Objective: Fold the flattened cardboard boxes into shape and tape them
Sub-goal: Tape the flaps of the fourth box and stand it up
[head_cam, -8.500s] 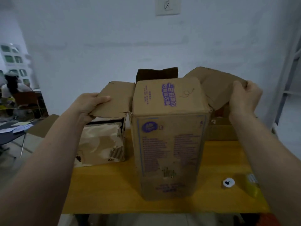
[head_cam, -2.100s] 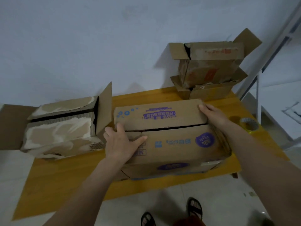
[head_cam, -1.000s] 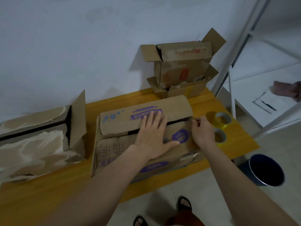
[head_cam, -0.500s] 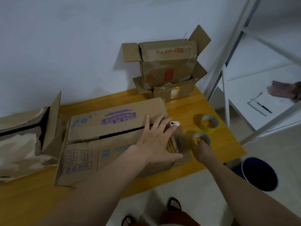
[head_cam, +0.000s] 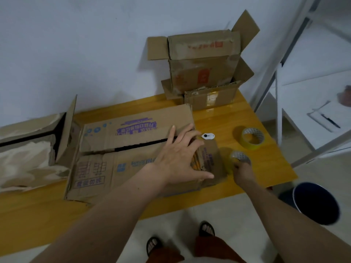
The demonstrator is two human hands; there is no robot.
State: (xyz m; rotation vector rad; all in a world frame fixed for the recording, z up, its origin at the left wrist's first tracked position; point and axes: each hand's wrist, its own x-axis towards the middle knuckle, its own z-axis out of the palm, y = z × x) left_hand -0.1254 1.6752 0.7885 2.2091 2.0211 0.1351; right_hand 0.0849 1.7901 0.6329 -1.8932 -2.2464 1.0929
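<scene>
Right hand [head_cam: 242,171] has come off the box [head_cam: 133,149] and now grips a tape roll [head_cam: 239,157] near the tabletop's [head_cam: 266,168] front-right corner; left hand [head_cam: 180,158] presses flat on the flaps.

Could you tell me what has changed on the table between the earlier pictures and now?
The printed box, upright at first, now lies on its side. The left hand went from its flap to pressing flat on the closed flaps. The right hand let go of the box and took hold of a tape roll. The second tape roll and the stacked boxes look unmoved.
</scene>
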